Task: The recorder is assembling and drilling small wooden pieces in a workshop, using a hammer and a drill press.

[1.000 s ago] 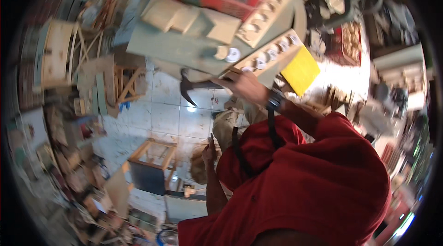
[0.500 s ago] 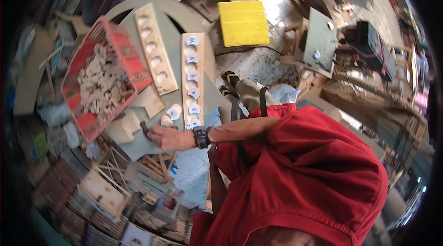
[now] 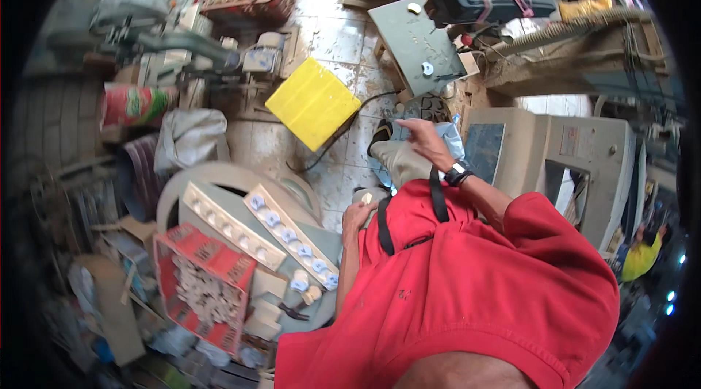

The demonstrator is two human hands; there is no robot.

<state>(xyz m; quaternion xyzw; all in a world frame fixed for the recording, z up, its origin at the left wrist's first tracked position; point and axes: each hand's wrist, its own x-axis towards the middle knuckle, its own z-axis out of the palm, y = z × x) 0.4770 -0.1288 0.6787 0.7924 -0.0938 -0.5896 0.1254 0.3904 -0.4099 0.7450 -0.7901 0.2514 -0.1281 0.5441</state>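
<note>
Nearest, the left hand [image 3: 356, 215] rests by the red-shirted chest, fingers curled around a small pale piece [image 3: 367, 198], likely kept ready there just beside the desk [image 3: 321, 243] with its strips of white pieces [image 3: 292, 237]. Farther out, the right hand [image 3: 422, 138], wearing a wristwatch, hangs loosely half-open and holding nothing, over the knee. Beyond lies a yellow board [image 3: 312, 103] on the floor.
</note>
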